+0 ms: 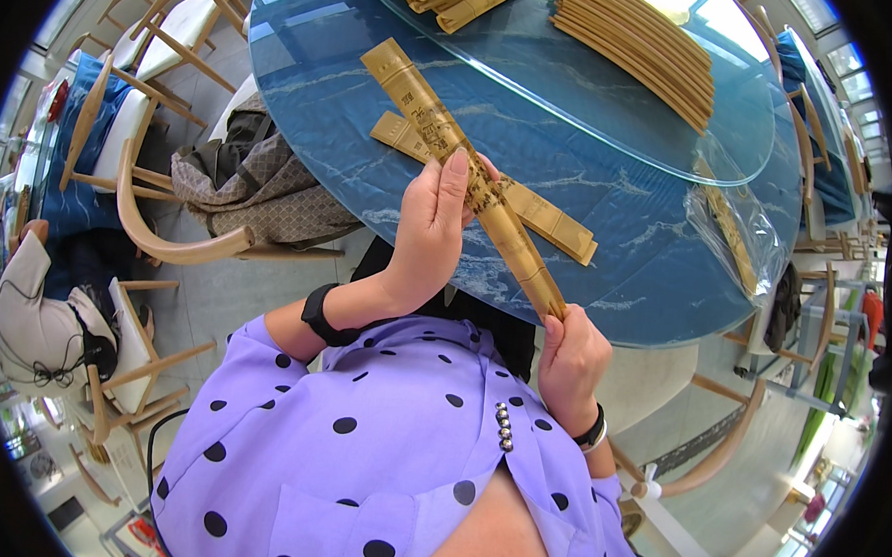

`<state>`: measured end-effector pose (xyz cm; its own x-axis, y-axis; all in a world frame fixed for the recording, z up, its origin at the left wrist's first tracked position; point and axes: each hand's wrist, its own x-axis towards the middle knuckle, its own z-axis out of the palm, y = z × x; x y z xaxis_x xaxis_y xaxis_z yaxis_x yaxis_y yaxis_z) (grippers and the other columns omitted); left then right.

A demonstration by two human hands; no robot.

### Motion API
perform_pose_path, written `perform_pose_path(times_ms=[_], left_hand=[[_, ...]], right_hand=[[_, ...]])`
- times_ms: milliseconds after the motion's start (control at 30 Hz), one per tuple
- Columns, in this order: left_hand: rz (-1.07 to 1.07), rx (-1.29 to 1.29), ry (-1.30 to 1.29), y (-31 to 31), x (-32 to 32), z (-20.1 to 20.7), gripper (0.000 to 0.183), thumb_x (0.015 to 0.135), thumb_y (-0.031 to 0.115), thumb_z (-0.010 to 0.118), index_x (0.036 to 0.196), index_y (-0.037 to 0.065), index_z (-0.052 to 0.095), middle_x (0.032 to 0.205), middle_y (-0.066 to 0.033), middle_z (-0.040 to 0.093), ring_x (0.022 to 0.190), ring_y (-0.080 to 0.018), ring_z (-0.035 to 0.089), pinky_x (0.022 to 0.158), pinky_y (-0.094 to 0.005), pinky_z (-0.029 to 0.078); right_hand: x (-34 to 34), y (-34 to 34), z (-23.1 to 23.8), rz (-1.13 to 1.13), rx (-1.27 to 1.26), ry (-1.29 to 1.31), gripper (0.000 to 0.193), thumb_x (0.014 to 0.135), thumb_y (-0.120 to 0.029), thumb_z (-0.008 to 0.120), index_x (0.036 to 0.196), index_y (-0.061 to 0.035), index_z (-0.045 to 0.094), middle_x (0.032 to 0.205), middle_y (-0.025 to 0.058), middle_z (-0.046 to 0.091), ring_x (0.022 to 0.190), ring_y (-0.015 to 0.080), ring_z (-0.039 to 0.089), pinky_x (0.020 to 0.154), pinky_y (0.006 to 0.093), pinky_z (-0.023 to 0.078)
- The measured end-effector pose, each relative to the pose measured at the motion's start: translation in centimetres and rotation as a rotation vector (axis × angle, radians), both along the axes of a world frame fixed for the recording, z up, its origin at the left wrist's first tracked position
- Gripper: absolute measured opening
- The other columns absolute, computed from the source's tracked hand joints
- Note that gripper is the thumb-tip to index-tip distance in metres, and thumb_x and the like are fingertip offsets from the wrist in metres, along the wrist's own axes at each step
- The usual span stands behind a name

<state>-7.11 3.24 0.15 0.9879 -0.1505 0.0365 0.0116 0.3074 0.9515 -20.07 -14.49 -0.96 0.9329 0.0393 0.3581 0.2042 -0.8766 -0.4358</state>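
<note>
Between my hands is a long, narrow gold packet (512, 244) with dark printing, held slantwise over the near edge of the table. My left hand (435, 210) closes around its middle, thumb on top. Lower down, my right hand (575, 356) pinches its near end between thumb and fingers. Beneath it, a second gold packet (550, 223) lies crosswise on the blue marbled tabletop (324, 104), partly hidden by the held packet and my left hand. What is inside the packets cannot be seen.
A glass turntable (514, 87) carries a fanned stack of gold packets (640, 53) and another pile (468, 3). At the table's right edge lies a clear plastic bag (702, 225) with a gold packet in it. A wooden chair (131, 205) holding a patterned bag (271, 186) stands left.
</note>
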Motion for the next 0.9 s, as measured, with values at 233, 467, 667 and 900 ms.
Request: perform_pose_path(times_ms=[233,467,667,900], left_hand=[[0.021,0.060,-0.040,1.0,1.0,0.3,0.042,0.114,0.036,0.036,0.103,0.004,0.060,0.079,0.0037,0.055,0.062,-0.0012,0.034,0.055,-0.0199,0.031],[0.022,0.037,-0.028,0.5,0.5,0.3,0.040,0.114,0.037,0.037,0.104,0.006,0.061,0.076,0.0062,0.049,0.059,0.0008,0.030,0.052,-0.0191,0.025],[0.083,-0.015,0.032,1.2,1.7,0.7,0.043,0.114,0.038,0.036,0.102,0.006,0.061,0.076,0.0054,0.051,0.060,0.0007,0.034,0.051,-0.0189,0.028],[0.044,0.035,-0.016,0.9,0.9,0.1,0.041,0.114,0.042,0.037,0.101,0.009,0.058,0.085,0.0050,0.051,0.062,0.0011,0.037,0.052,-0.0172,0.027]], right_hand=[[0.1,-0.7,0.4,0.078,0.070,-0.010,0.028,0.100,-0.026,0.066,0.090,-0.0017,0.058,0.074,0.0111,0.056,0.060,0.0308,0.057,0.053,0.0395,0.045],[0.3,-0.3,0.0,0.082,0.078,-0.037,0.026,0.099,-0.023,0.067,0.090,-0.0012,0.057,0.074,0.0109,0.056,0.060,0.0306,0.058,0.053,0.0392,0.046],[0.2,-0.4,-0.1,0.096,0.074,-0.036,0.026,0.098,-0.023,0.067,0.090,-0.0010,0.056,0.074,0.0114,0.056,0.059,0.0308,0.058,0.053,0.0397,0.045],[0.4,-0.4,0.2,0.128,0.118,-0.034,0.031,0.088,-0.025,0.079,0.084,-0.0023,0.057,0.068,0.0096,0.054,0.056,0.0287,0.055,0.050,0.0381,0.043]])
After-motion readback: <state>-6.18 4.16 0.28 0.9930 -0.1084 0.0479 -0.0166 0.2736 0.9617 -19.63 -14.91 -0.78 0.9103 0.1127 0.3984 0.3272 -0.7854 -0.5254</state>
